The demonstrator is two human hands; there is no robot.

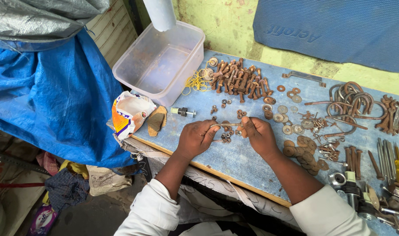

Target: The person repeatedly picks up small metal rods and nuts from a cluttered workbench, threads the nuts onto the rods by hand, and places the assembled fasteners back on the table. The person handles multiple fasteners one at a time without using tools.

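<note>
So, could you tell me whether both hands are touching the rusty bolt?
Touching: the head view shows the left hand and right hand pinching opposite ends of the rusty bolt.

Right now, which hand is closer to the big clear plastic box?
The left hand. The clear plastic box sits up and to its left, past a crumpled wrapper. The right hand is farther along the table, on the other end of the rusty bolt both hands pinch.
</note>
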